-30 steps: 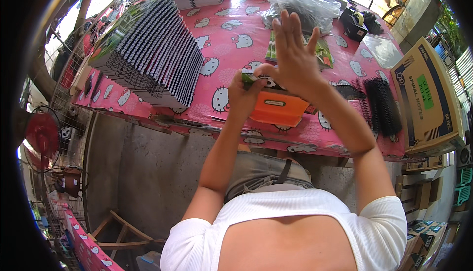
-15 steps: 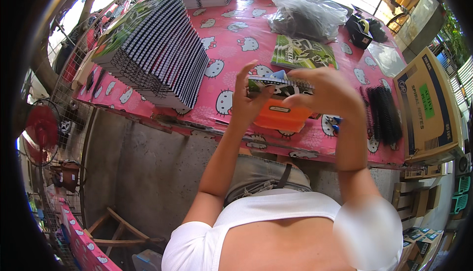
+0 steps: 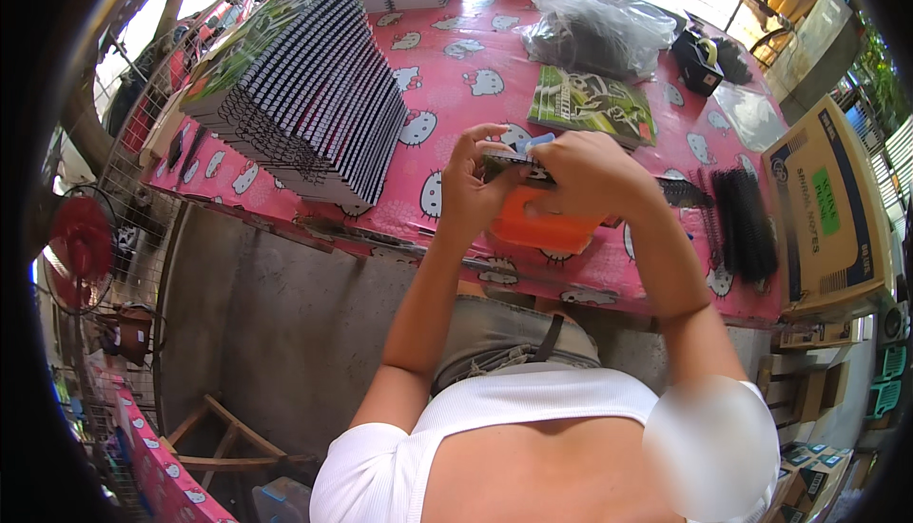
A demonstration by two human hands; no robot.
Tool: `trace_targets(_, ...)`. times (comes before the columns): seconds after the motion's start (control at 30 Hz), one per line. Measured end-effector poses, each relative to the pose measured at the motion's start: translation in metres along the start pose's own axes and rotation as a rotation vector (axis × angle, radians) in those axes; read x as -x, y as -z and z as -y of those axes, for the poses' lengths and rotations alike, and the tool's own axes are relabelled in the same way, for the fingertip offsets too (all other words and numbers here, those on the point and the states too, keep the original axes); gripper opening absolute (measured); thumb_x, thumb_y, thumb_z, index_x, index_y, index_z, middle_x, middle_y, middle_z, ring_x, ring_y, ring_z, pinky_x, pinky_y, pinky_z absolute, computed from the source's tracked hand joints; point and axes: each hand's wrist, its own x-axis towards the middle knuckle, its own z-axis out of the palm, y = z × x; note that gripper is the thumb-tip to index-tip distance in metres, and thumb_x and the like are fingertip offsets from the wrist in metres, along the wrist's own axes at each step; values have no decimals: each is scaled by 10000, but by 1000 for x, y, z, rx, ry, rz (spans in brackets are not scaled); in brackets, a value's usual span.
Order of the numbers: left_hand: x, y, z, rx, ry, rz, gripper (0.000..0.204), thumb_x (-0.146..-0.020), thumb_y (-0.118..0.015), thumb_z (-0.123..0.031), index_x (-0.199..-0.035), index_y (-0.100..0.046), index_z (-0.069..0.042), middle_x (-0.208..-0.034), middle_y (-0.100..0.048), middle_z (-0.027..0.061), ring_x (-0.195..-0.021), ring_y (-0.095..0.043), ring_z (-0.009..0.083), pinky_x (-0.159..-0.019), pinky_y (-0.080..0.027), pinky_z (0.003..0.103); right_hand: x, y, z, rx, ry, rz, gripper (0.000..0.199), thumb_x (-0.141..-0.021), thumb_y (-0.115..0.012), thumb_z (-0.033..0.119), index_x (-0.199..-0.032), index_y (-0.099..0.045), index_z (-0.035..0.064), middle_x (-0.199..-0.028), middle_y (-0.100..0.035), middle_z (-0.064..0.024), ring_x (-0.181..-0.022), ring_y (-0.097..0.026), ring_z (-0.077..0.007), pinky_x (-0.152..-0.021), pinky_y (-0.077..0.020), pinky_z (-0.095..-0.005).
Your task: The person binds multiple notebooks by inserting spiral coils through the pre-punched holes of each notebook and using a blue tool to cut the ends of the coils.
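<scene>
My left hand (image 3: 475,181) grips the left end of a small notebook (image 3: 504,155) at the table's near edge, thumb in front and fingers behind. At the notebook's right end is my right hand (image 3: 592,173), fingers bent and pressed together over its upper edge. That hand hides most of the notebook and whatever its fingertips pinch. Between the two hands a light blue piece (image 3: 539,142) sticks up. Under the notebook stands a bright orange block-like object (image 3: 542,225), partly covered by my right hand.
A tall stack of spiral notebooks (image 3: 304,95) stands on the left of the pink table. Beyond my hands lie green-covered booklets (image 3: 590,105) and a clear plastic bag (image 3: 599,29). Black spiral coils (image 3: 744,223), a tape dispenser (image 3: 697,62) and a cardboard box (image 3: 827,204) are at right.
My right hand has moved left and closed from a spread grip onto the notebook's upper edge, covering more of it. My left hand stays at the notebook's left end.
</scene>
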Motion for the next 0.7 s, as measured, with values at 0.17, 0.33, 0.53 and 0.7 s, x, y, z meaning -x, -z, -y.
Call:
trace_targets(0.17, 4, 12, 0, 65, 30, 19, 377, -770, -725, 4, -1102, -558, -58, -874, -646, 31, -769, -607, 87, -676, -502, 229, -1, 15, 10, -95, 95, -71, 500, -671, -737, 474, -872, -667, 22, -766, -643, -190, -782, -635, -367, -686, -498, -439)
trace_targets(0.33, -1, 16, 2, 7, -100, -63, 298, -789, -704, 20, -1059, -589, -29, -926, -616, 40, -837, -602, 98, -709, -517, 235, -9, 28, 16, 38, 6, 86, 568, -646, -732, 537, -907, -674, 35, -751, -632, -193, -746, -626, -374, -643, -483, -437)
trace_targets(0.53, 3, 15, -17, 5, 44, -74, 263, -804, -673, 52, -1055, -615, 2, -935, -609, 34, -842, -597, 95, -739, -532, 233, -18, 10, 11, 31, 3, 32, 568, -649, -730, 535, -905, -652, 34, -749, -634, -185, -754, -625, -373, -652, -480, -437)
trace_targets(0.7, 5, 14, -20, -34, 109, -95, 273, -807, -659, 68, -1072, -626, 12, -971, -637, 69, -857, -621, 108, -729, -546, 234, -22, 5, 10, 4, 67, 54, 532, -657, -730, 491, -914, -651, 32, -777, -645, -184, -782, -632, -365, -665, -490, -437)
